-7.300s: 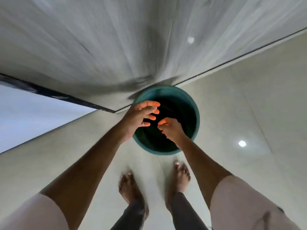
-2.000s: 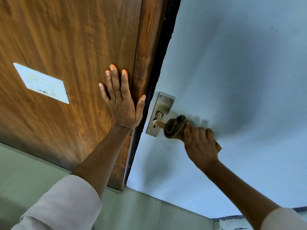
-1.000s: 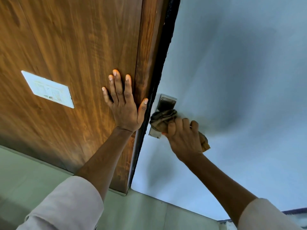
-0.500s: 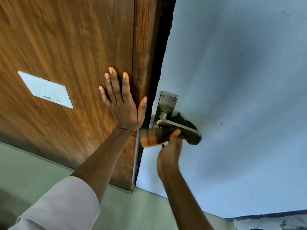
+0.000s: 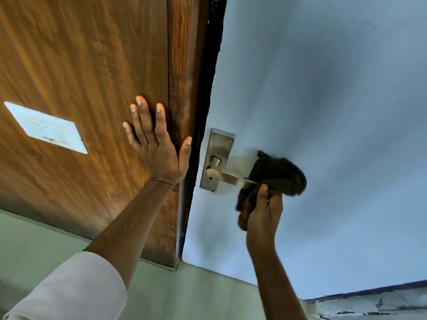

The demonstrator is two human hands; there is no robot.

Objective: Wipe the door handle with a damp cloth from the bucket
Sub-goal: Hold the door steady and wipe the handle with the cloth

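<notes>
pale blue-grey flat door (image 5: 323, 100): bare all round my cloth | brown wood-grain wall panel (image 5: 80, 65): my left hand (image 5: 159, 148) flat on it, fingers spread, thumb at its edge | brushed-steel lever door handle (image 5: 227, 177): tip wrapped by dark brown crumpled cloth (image 5: 277, 174) | my right hand (image 5: 263, 211): clamped on cloth from below

The white plate (image 5: 47, 128) on the wooden panel (image 5: 87, 65) bears no legible text.
</notes>
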